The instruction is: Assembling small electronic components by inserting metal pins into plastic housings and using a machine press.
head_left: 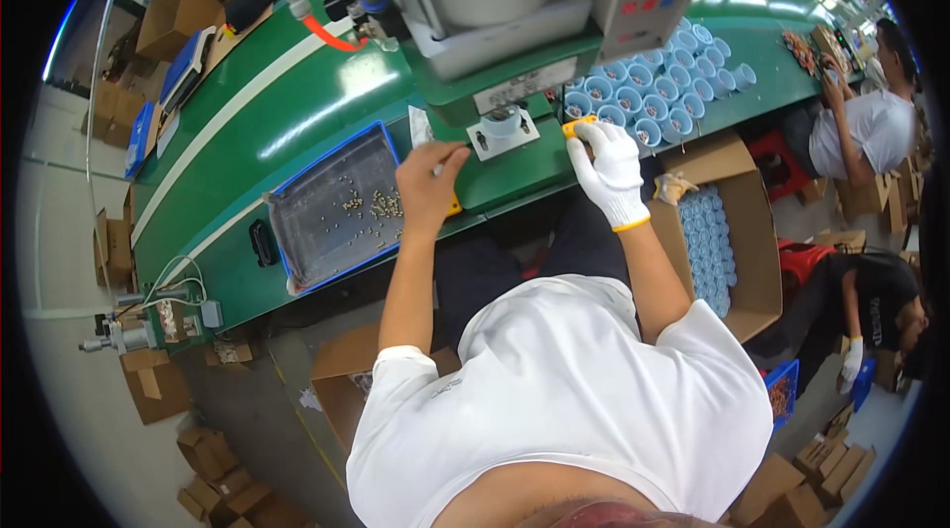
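My bare left hand [431, 177] is raised beside the press, its thumb and fingers drawn together. A small pale spot shows between them, too small to name. Under the press head [524, 83], a light blue cup [502, 123] sits on a metal plate [520, 140]. My right hand [606, 170], in a white glove, rests its fingertips on a yellow block [580, 125] at the right of the press base, thumb apart. Part of another yellow block [455, 204] shows by my left wrist. Left of that, a blue-rimmed tray [317, 221] holds many small brass-coloured pieces [374, 203].
Many light blue cups [653, 83] stand on the green bench [237, 147] right of the press. An open carton [757, 261] of stacked cups is by my right arm. Two people [861, 132] work at the right. A black object [263, 243] lies beside the tray.
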The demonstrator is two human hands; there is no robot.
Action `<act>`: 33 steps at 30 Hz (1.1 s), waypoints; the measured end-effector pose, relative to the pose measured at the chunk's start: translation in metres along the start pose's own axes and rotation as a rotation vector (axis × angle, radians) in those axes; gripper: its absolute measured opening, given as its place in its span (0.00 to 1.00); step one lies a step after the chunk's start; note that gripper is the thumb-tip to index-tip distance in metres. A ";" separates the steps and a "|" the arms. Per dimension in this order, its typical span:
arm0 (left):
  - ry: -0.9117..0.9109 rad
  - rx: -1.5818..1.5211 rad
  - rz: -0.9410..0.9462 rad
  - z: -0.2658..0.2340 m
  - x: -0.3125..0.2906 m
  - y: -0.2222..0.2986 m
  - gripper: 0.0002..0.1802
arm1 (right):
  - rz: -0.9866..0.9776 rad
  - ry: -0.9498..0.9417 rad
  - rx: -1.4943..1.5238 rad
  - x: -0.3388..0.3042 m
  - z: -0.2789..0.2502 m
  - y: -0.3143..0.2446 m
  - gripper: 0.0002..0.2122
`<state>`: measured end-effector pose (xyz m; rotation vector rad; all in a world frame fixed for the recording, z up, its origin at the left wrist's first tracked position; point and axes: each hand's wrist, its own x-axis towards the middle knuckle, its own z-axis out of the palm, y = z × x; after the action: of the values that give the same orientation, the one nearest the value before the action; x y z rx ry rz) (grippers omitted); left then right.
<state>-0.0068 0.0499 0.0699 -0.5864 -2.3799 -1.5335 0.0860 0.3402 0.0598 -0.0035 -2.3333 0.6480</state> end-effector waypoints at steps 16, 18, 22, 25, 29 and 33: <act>-0.338 0.005 0.039 0.021 0.089 0.037 0.14 | 0.014 0.013 0.095 -0.002 -0.013 -0.004 0.07; -0.391 -0.005 -0.061 0.026 0.091 0.035 0.15 | 0.030 0.007 0.085 -0.005 -0.014 -0.003 0.07; -0.459 0.012 -0.042 0.028 0.100 0.021 0.17 | 0.004 0.020 0.084 -0.006 -0.014 -0.001 0.08; -0.496 0.058 -0.026 0.027 0.103 0.035 0.17 | 0.002 0.021 0.087 -0.008 -0.014 0.001 0.09; -0.433 0.025 -0.038 0.011 0.088 0.039 0.16 | -0.014 -0.004 0.092 -0.004 -0.021 -0.001 0.09; -0.160 0.229 0.249 -0.011 0.002 -0.008 0.12 | 0.006 0.032 0.094 -0.013 -0.021 0.004 0.11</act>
<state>-0.0128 0.0372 0.0691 -0.9399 -2.4407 -1.1306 0.1084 0.3507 0.0629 0.0215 -2.2708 0.7551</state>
